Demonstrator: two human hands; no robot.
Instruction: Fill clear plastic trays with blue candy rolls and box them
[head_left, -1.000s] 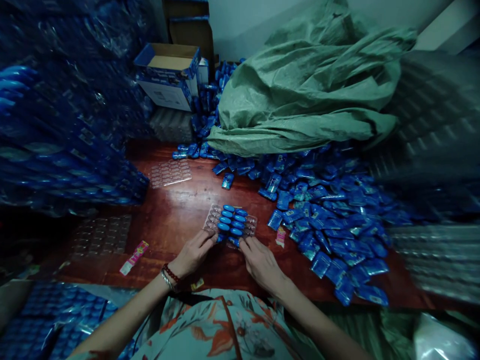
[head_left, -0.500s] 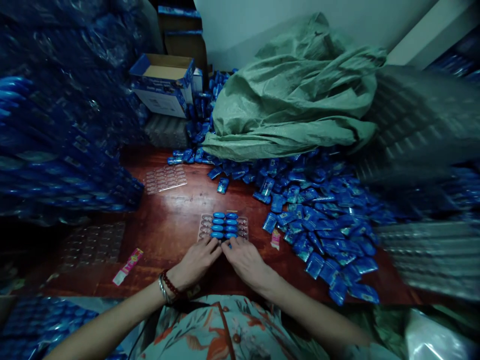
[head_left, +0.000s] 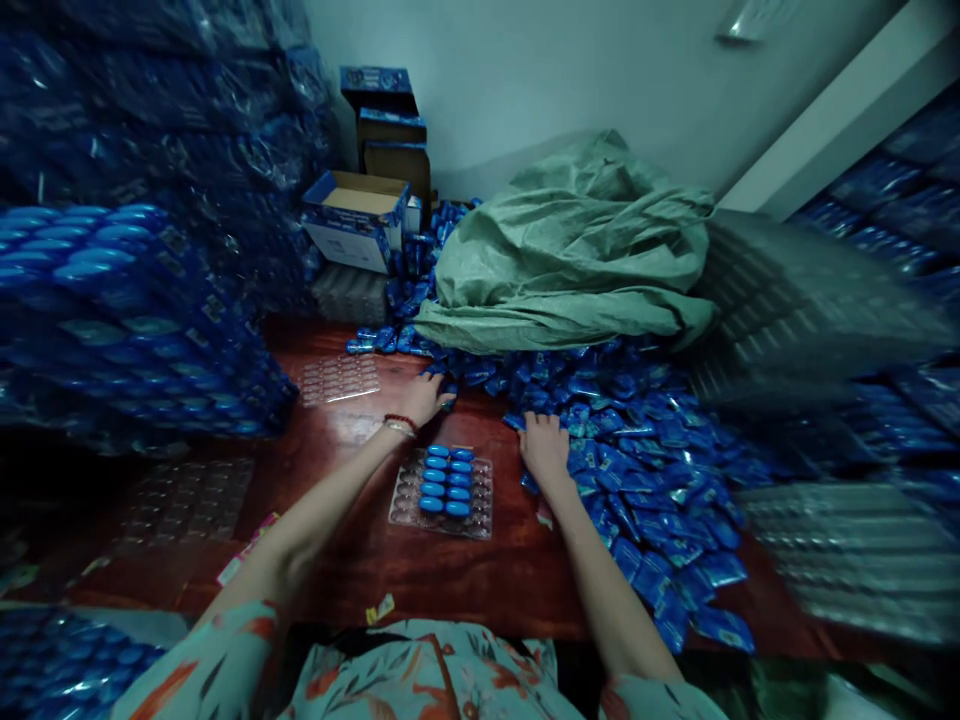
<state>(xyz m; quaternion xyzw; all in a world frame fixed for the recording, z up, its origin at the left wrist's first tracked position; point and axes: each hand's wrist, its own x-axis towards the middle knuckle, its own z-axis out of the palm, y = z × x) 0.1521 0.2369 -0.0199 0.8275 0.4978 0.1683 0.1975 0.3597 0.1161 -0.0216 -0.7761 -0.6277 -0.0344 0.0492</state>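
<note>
- Setting: a reddish-brown table (head_left: 465, 585) set against a pale wall (head_left: 525, 90), with a green cloth (head_left: 570, 270) bunched at the back.
- Centre: a transparent moulded tray (head_left: 405, 500) lies flat between the forearms, bearing two columns of blue oval pieces (head_left: 433, 477); the position presumably keeps it within reach of both hands.
- Left hand (head_left: 425, 398): beyond the tray, palm down, thumb apart from the fingers, beside a blue packet (head_left: 448, 390); whether it grips this cannot be told.
- Right hand (head_left: 545, 450): fingers close together, on the near-left edge of the heaped blue packets (head_left: 660, 450); fingertips are partly hidden, so any hold cannot be told. The heap probably sits here for easy reach.
- Sides: tall blue stacks (head_left: 112, 310) at left and nested transparent trays (head_left: 847, 540) at right flank the work area, likely to leave the middle usable.
- Lettering: the open box (head_left: 352, 215) and packets carry print, too small to read; no brand is legible.
</note>
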